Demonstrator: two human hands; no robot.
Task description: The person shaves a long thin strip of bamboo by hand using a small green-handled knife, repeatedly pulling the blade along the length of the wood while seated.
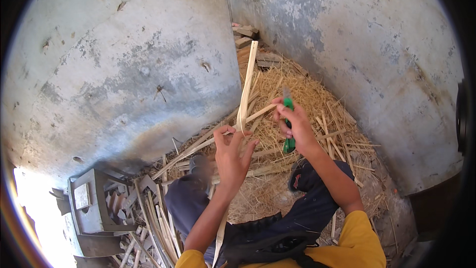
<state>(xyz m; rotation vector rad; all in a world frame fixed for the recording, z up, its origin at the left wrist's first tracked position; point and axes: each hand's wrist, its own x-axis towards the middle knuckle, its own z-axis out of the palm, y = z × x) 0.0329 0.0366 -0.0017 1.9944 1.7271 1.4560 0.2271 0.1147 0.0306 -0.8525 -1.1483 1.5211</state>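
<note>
My left hand point(231, 161) is closed around a pale split-bamboo strip point(248, 77), its fingers bent and the thumb apart from them. The strip rises above the hand, and a tail of it seems to run down along my forearm. My right hand point(296, 125) grips a green-handled knife point(288, 144), whose blade points up and away, a little blurred. A narrower pale piece point(261, 112) slants from the left hand's strip to the right fingertips. Whether it is split from the same strip, I cannot tell.
Straw-like shavings point(282, 82) cover the floor between my legs and the wall corner. Long bamboo strips point(157, 226) lie at lower left, near a grey metal box-like frame point(94, 201). Worn walls point(357, 34) close in on both sides; several bricks point(244, 34) sit in the corner.
</note>
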